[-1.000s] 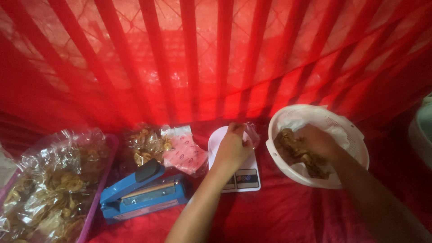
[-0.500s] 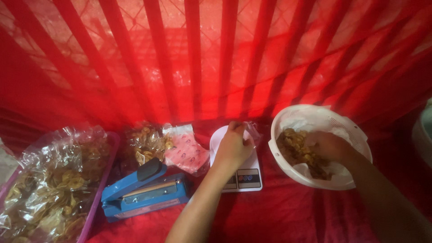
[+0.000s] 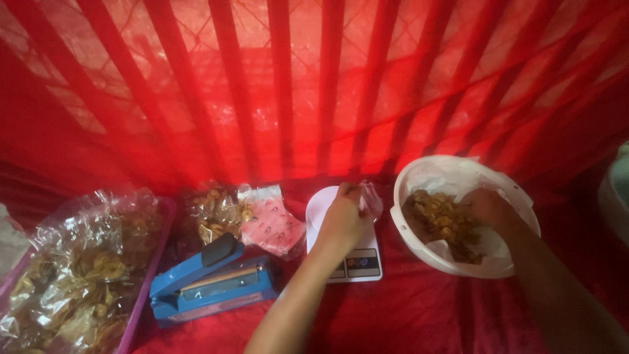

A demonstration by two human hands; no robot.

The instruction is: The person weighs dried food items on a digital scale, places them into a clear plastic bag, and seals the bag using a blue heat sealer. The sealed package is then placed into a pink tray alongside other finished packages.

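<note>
Sealer (image 3: 209,283) and snack bags (image 3: 216,213) lie left of scale (image 3: 347,262).

surface: red cloth (image 3: 419,321) | on it: scale (image 3: 357,262), blue sealer (image 3: 209,285), white basket (image 3: 458,174)

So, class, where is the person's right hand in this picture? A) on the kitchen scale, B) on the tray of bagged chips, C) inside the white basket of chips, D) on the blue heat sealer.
C: the right hand reaches into the white basket among the chips.
</note>
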